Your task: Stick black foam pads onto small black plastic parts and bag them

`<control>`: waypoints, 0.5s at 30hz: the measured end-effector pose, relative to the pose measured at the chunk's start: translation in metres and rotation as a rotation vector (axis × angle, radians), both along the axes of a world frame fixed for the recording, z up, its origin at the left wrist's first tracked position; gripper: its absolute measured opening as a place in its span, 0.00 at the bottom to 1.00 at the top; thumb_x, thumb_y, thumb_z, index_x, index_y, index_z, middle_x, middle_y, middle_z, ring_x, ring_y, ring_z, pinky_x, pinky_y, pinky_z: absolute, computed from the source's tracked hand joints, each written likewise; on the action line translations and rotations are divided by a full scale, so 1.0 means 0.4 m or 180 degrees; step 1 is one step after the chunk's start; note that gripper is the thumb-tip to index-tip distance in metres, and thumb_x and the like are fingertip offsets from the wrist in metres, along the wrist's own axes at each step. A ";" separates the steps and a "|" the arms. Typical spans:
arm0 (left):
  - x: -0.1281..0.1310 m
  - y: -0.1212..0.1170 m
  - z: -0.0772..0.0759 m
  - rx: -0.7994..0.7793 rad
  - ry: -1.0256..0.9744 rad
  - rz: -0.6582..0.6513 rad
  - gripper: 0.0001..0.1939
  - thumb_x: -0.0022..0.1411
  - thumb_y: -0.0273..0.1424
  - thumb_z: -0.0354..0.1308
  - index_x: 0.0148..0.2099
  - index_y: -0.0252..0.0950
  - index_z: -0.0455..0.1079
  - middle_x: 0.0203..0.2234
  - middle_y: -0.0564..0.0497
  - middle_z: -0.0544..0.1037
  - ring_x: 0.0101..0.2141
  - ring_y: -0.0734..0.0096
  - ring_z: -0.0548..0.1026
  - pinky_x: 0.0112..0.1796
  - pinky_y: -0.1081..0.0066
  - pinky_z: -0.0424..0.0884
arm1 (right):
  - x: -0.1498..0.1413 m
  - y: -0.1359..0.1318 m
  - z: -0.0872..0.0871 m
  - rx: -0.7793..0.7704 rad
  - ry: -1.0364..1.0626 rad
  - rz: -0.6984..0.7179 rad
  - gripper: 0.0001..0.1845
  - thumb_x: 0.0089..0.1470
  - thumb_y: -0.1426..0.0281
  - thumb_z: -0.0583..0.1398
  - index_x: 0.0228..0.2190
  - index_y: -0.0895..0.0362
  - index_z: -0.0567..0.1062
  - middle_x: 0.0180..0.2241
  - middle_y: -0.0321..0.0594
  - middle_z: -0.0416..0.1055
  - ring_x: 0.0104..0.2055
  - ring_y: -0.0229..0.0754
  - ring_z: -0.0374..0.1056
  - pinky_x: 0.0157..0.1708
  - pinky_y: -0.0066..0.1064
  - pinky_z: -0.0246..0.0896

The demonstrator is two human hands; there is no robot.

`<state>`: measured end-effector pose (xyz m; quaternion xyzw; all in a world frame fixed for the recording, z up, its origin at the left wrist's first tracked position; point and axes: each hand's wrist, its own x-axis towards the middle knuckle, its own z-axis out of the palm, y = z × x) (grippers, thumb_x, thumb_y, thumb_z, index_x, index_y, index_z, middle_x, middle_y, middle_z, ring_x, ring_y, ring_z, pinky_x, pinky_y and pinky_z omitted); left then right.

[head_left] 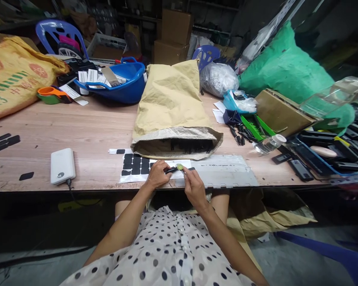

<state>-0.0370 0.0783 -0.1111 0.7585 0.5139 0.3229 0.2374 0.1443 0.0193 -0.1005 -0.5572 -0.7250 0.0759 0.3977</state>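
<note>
Pinched in the left hand (158,174) over the near edge of the bench (98,127), the black piece (170,170) could fall if the right hand (194,188), fingers closed on a green-tipped tool (180,167), pushes too hard.

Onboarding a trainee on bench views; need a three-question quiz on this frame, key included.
1. True or false: the left hand holds a slim black piece.
2. What colour is the small round thing between that hand and the right hand? A) blue B) yellow-green C) red
3. Fill in: the white device with a cable lies to the person's ____ of the white sheet bearing black patches.

Key: 1 true; 2 B; 3 left.
</note>
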 end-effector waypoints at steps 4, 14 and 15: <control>0.007 -0.004 -0.003 0.0090 0.0202 -0.0036 0.09 0.50 0.29 0.68 0.36 0.38 0.74 0.30 0.51 0.75 0.36 0.61 0.73 0.41 0.62 0.70 | 0.060 0.035 -0.005 0.0116 -0.0246 -0.0396 0.21 0.65 0.71 0.51 0.54 0.50 0.75 0.38 0.41 0.71 0.39 0.41 0.69 0.38 0.29 0.66; -0.005 -0.009 -0.013 0.0120 0.0083 -0.0092 0.14 0.71 0.34 0.46 0.37 0.39 0.71 0.32 0.49 0.75 0.36 0.63 0.72 0.40 0.64 0.68 | 0.138 0.089 -0.065 0.0350 -0.1408 -0.1147 0.16 0.60 0.74 0.56 0.44 0.52 0.80 0.32 0.41 0.69 0.36 0.44 0.60 0.34 0.33 0.52; -0.007 -0.011 -0.011 0.0102 0.0037 -0.0098 0.15 0.72 0.35 0.44 0.37 0.40 0.70 0.31 0.50 0.75 0.35 0.63 0.72 0.40 0.64 0.68 | 0.134 0.085 -0.066 0.0359 -0.1393 -0.1167 0.15 0.60 0.74 0.56 0.44 0.52 0.79 0.33 0.41 0.69 0.36 0.44 0.60 0.35 0.33 0.52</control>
